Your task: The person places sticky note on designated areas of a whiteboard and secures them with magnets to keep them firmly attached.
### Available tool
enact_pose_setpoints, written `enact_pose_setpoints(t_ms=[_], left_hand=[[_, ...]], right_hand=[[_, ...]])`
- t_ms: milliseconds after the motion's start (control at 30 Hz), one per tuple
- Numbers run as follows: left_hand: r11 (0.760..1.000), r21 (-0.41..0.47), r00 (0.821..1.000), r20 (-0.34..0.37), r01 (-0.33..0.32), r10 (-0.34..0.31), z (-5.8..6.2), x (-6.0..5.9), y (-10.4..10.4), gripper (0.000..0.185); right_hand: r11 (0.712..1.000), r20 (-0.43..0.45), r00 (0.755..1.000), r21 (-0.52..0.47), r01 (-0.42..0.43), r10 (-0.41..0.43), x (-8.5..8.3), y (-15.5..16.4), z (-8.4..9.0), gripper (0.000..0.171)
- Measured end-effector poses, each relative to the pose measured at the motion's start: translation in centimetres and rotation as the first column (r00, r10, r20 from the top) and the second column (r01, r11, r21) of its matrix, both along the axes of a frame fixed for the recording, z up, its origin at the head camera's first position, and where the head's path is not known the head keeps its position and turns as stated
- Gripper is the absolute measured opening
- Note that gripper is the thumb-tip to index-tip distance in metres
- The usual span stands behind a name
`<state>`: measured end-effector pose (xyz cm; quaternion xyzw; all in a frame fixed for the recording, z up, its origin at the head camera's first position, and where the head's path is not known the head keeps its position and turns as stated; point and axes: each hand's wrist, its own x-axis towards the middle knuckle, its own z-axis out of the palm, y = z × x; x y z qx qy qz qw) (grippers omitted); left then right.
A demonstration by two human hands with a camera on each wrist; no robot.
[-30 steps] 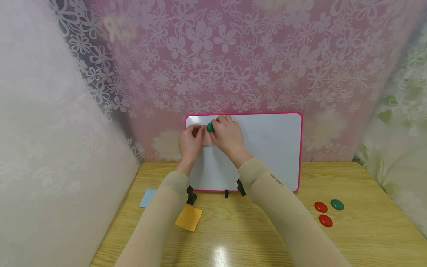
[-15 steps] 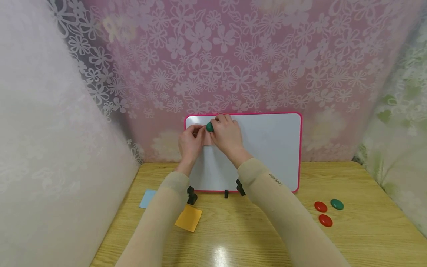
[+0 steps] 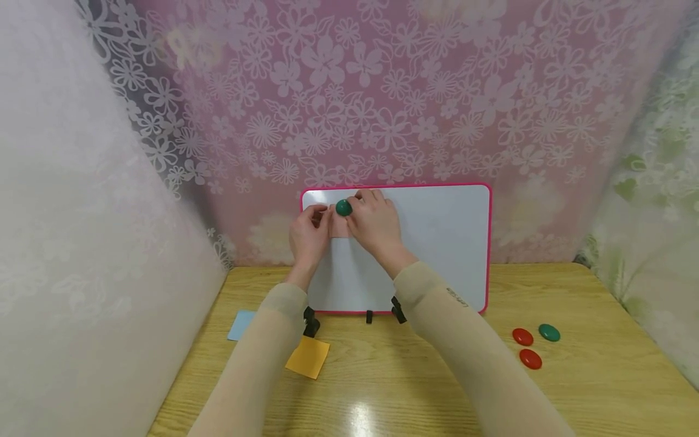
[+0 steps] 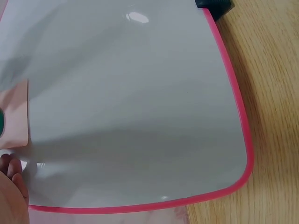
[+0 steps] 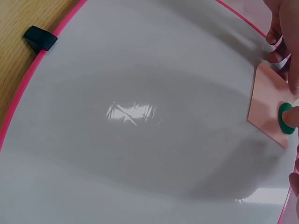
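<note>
A pink square sticky note (image 3: pixel 339 229) lies against the upper left of a pink-framed whiteboard (image 3: pixel 437 243). On the note's upper part sits a round green magnet (image 3: pixel 343 207). My right hand (image 3: pixel 377 223) holds the magnet at its right side; the thumb touches it in the right wrist view. The left hand (image 3: pixel 309 235) pinches the note's upper left edge with thumb and fingers, though the exact contact is partly hidden. At the left wrist view's edge, the note (image 4: pixel 15 116) shows with curled fingers (image 4: pixel 14 168) beside it.
On the wooden table (image 3: pixel 437 376), two red magnets (image 3: pixel 522 337) and another green magnet (image 3: pixel 549 332) lie to the right. An orange sticky note (image 3: pixel 308 358) and a blue one (image 3: pixel 240 325) lie left, partly behind the left sleeve. A black clip (image 3: pixel 369 317) grips the board's lower edge.
My right hand has shifted slightly right, so more of the green magnet shows. The left hand has moved a touch left. The note stays in the same place on the board.
</note>
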<state>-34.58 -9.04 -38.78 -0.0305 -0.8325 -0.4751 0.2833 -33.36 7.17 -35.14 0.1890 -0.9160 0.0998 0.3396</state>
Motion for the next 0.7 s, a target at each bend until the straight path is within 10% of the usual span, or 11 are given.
enact_pose_setpoints(t_ms=[700], left_hand=[[0.997,0.070,0.999,0.035,0.027,-0.029,-2.3,2.2,-1.1,0.032]], right_hand=[[0.996,-0.008,0.996,-0.022,-0.086,0.086,1.3,4.0,-1.9,0.026]])
